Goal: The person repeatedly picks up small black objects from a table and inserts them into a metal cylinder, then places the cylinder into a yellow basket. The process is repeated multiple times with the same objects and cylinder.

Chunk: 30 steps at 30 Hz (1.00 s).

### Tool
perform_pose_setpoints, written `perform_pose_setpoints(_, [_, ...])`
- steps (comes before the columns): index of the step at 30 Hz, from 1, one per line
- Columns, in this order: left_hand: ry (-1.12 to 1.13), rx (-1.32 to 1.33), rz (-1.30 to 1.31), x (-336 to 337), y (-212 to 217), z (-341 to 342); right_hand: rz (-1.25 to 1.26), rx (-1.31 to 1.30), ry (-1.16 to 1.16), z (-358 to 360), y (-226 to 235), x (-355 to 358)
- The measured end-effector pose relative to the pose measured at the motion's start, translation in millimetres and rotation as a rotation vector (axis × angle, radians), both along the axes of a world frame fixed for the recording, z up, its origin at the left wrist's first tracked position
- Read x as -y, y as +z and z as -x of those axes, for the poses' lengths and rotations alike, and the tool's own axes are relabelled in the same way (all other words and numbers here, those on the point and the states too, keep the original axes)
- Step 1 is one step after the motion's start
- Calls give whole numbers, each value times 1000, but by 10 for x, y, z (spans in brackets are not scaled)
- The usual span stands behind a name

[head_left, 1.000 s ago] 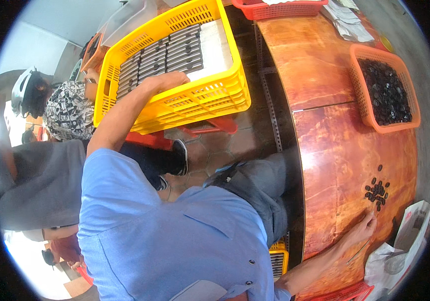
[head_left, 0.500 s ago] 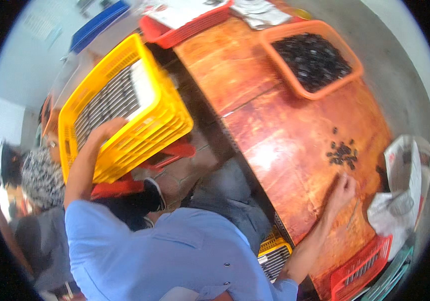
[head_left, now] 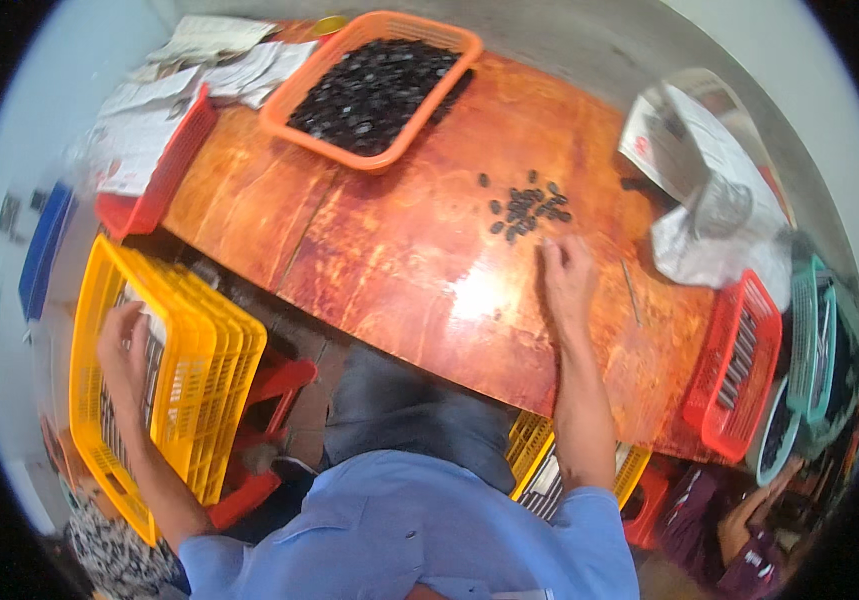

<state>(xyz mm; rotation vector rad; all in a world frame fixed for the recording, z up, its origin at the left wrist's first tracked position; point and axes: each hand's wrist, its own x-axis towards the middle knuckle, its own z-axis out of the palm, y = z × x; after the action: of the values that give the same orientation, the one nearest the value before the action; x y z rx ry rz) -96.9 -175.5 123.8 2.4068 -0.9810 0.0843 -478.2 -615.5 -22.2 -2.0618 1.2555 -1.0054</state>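
My left hand [head_left: 123, 345] is over a tall stack of yellow plastic baskets [head_left: 181, 350] at the left. Its fingers are bent but apart, near the rows of dark and pale rods inside the top basket, and I see nothing held. On the wooden table [head_left: 389, 260], my right hand [head_left: 569, 268] rests just in front of a loose cluster of small black oval pieces [head_left: 524, 208]. Its fingers are curled together; whether a small piece is between them is hidden.
An orange basket [head_left: 299, 85] full of black pieces stands at the back. Left of it are papers [head_left: 249, 75] and a red basket [head_left: 164, 175]. At the right lie a white bag [head_left: 719, 230], a thin stick [head_left: 631, 292], a red basket [head_left: 754, 400] of rods and green baskets [head_left: 807, 350]. Another person's arm [head_left: 744, 520] shows lower right.
The view has turned toward the right, so the table now fills the middle. My left hand has lifted a little in the yellow basket. My right hand is now closer to the black pieces.
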Motion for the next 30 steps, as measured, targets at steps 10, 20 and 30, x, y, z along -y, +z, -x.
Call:
perform_pose_setpoints(10, [-577,-651,342,2563,-1217,1494,26,16,-5,-7,-58,24])
perform_pose_setpoints(20, [-659,-762,287,2995,-1657,1895,-246,136,-21,475,505,-57])
perform_pose_setpoints(30, [-658,-904,324,2956,-1742,1842,194,-655,-680,3003,1163,175])
